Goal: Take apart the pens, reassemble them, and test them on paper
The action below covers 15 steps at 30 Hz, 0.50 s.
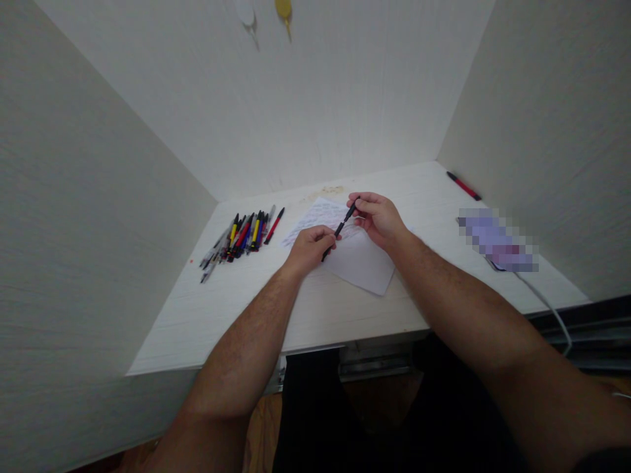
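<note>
White desk, heaped pens, black pen in fingers over paper.

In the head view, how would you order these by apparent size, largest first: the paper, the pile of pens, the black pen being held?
1. Paper, partly covered
2. Pile of pens
3. Black pen, clearly smallest

A heap of multicoloured plastic pens blocks the left of a white wood-grain desk; room opens between the bare right hand and a red-and-black plastic pen.
</note>
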Motion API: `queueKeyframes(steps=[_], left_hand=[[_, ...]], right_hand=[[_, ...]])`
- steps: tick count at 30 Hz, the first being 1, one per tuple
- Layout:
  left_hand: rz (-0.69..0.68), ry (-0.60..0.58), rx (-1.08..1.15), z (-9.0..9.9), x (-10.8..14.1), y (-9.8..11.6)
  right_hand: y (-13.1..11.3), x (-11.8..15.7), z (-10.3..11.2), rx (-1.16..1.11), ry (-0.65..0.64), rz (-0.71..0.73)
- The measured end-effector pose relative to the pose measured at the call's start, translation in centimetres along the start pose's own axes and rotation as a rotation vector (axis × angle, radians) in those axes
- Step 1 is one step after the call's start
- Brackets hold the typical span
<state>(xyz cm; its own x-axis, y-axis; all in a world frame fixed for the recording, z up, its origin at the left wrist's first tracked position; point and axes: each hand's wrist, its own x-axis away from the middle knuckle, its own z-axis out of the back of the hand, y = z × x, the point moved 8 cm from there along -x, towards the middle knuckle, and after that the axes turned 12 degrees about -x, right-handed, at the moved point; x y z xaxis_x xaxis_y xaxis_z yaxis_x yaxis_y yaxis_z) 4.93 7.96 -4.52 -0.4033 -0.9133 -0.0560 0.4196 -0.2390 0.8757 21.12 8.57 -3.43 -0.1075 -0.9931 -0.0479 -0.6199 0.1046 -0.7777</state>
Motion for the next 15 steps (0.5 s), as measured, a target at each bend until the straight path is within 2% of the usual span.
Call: queueKeyframes(steps=[4, 15], left_hand=[[0.011, 0.021, -0.049, 0.2, 0.0, 0.1], [0.033, 0.058, -0.11, 0.5, 0.0, 0.0]], right_hand=[[-0.2, -0.1, -0.1, -0.036, -0.008, 0.017], [-1.6, -0.3, 1.1, -0.015, 0.121, 0.114]])
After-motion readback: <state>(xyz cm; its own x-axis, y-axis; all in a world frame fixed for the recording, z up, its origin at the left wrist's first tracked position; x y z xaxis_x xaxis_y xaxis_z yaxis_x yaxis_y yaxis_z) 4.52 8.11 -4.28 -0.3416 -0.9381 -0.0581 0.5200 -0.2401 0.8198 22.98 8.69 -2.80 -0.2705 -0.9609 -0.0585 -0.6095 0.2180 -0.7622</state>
